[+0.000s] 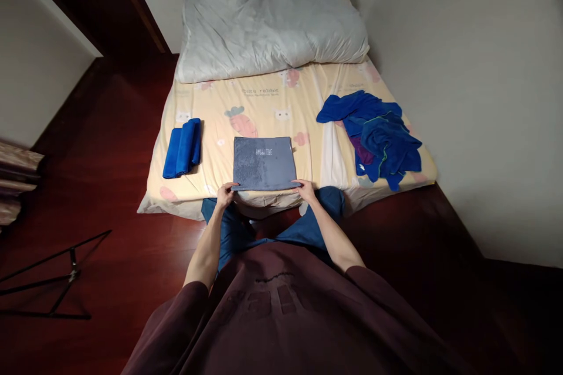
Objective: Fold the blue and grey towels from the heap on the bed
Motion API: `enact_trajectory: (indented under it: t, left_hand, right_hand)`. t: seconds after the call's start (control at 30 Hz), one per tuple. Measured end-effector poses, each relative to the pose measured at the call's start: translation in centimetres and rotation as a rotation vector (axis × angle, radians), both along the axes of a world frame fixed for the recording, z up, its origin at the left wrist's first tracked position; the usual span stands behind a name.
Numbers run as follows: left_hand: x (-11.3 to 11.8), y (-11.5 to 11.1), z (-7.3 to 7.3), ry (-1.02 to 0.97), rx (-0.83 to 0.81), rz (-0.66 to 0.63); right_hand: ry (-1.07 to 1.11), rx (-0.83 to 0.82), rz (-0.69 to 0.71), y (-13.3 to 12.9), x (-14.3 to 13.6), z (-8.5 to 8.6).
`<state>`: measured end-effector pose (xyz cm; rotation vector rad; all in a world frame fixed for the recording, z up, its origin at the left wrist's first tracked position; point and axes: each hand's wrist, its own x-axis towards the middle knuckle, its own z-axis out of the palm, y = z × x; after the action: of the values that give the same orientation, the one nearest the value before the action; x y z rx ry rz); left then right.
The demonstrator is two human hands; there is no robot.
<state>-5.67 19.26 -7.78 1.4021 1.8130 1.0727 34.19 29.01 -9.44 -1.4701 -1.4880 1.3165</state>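
A grey towel [264,161] lies flat and folded into a rectangle near the foot edge of the bed [246,105]. My left hand [225,193] pinches its near left corner. My right hand [305,189] grips the near right corner. To the left of it, two rolled or folded bright blue towels [182,147] rest side by side on the sheet. A loose heap of blue cloths [373,135], with a bit of purple in it, sits on the right side of the bed.
A bunched white duvet [268,26] covers the head of the bed. A wall [484,99] runs close along the bed's right side. Dark red wooden floor [109,187] surrounds the bed, with a black stand [61,275] at the left.
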Motion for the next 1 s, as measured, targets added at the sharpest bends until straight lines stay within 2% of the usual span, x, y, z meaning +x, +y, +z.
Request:
enact_trajectory:
  t: [0.23, 0.57, 1.0]
  left_hand:
    - [0.4, 0.3, 0.1, 0.02, -0.038, 0.096]
    - [0.9, 0.1, 1.2, -0.004, -0.042, 0.115]
    - [1.0, 0.1, 0.5, -0.012, -0.043, 0.271]
  right_hand:
    - [0.058, 0.01, -0.043, 0.0, 0.0, -0.2]
    - [-0.005, 0.102, -0.078, 0.5, -0.2, -0.2]
    - [-0.146, 0.172, -0.146, 0.9, -0.6, -0.8]
